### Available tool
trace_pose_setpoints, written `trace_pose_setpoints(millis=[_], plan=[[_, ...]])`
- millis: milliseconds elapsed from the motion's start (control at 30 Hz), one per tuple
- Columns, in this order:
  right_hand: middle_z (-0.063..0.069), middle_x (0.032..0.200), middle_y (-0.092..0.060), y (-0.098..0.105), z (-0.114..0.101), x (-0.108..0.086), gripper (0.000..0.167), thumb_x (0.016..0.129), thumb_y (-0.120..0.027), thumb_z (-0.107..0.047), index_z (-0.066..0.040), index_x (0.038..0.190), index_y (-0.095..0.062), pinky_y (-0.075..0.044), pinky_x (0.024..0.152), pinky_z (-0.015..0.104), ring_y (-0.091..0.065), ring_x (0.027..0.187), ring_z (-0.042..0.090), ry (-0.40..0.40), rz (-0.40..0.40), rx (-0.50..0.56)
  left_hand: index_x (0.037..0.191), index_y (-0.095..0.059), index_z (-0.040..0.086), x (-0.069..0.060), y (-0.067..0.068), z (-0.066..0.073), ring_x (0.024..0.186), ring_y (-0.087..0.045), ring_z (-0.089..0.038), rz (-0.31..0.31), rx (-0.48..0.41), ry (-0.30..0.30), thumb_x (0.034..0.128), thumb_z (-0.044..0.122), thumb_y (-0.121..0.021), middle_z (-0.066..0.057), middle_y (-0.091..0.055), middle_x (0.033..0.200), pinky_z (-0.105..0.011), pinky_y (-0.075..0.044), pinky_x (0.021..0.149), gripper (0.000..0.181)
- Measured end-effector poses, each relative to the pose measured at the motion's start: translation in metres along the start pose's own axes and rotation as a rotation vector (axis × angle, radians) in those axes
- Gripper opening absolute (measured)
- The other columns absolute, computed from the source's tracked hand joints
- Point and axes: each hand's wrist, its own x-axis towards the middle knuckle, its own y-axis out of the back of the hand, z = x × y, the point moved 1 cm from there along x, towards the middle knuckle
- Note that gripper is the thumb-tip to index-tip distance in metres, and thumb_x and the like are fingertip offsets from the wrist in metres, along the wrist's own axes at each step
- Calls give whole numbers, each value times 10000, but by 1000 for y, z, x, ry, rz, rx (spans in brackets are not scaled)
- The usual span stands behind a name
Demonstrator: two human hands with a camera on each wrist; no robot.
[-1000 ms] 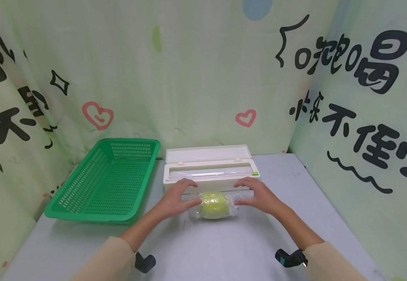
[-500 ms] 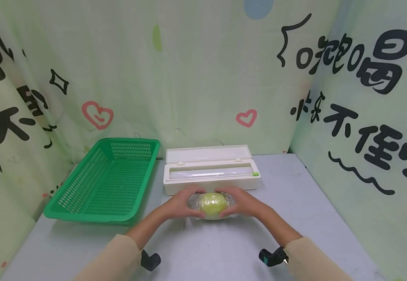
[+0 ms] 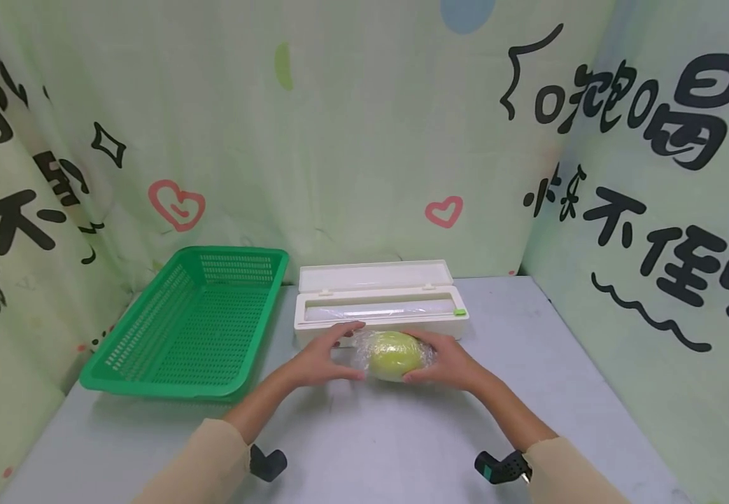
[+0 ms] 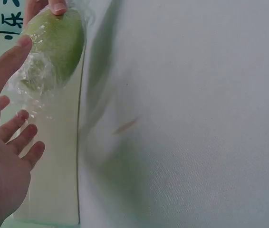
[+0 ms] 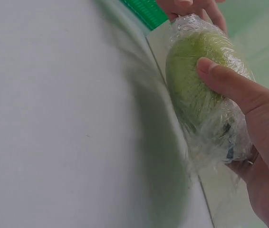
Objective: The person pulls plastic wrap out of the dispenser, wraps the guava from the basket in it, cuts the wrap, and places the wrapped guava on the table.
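Observation:
My right hand [image 3: 453,362] grips a green mango [image 3: 394,355] wrapped in clear cling film, which appears to be just off the table. In the right wrist view, the thumb presses on the side of the mango [image 5: 187,78], and loose film [image 5: 220,133] bunches at the near end. My left hand [image 3: 317,360] is at the other end, its fingers spread and loosely bent. In the left wrist view, the left hand [image 4: 4,161] has its thumb close to the crumpled film [image 4: 37,73]; whether it touches is hard to tell.
Behind the hands stands a white cling film dispenser [image 3: 402,324], lid [image 3: 373,276] raised, with a film roll [image 3: 380,309] inside and a green slider at its right end. A green plastic basket [image 3: 207,336] stands to the left. Printed curtains enclose the table [image 3: 371,448].
Both hands closed in on the wrapped mango and held its ends. Since then the mango has shifted slightly right and away with the right hand, while the left hand's fingers have come off it.

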Motion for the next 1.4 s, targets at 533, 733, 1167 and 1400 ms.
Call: trace_pose_setpoints(millis=[533,733,1167,1400], plan=[[86,1392,-546,22,-12,-11,802,697,-856,-383,-209,1396,-504,-489,895,392,-543,1117,241,-17,74,49,1127,-656,64,10,4,32,944,-688,-222,199,-41,-247,832,56,-739,-88,-672,1027,-355,-588,824,307],[82,1425,-514,24,-16,-10,804,698,-861,-354,-223,1404,-500,-473,926,389,-507,1157,243,-19,42,102,873,-746,65,9,6,40,771,-686,-130,249,-39,-269,790,-9,-756,-63,-715,842,-200,-576,716,111],[79,1411,-513,35,-11,-9,771,728,-849,-291,-214,1404,-487,-480,944,407,-505,1183,273,-43,66,211,1220,-582,64,7,10,41,1093,-615,-305,240,-147,-208,853,36,-710,-105,-611,1201,-455,-543,919,389],[88,1408,-510,36,-10,-10,753,747,-836,-274,-195,1408,-484,-478,959,418,-495,1188,279,-35,77,233,1114,-623,46,8,10,40,988,-664,-224,242,-215,-140,850,25,-711,-117,-658,1086,-247,-566,856,279]])
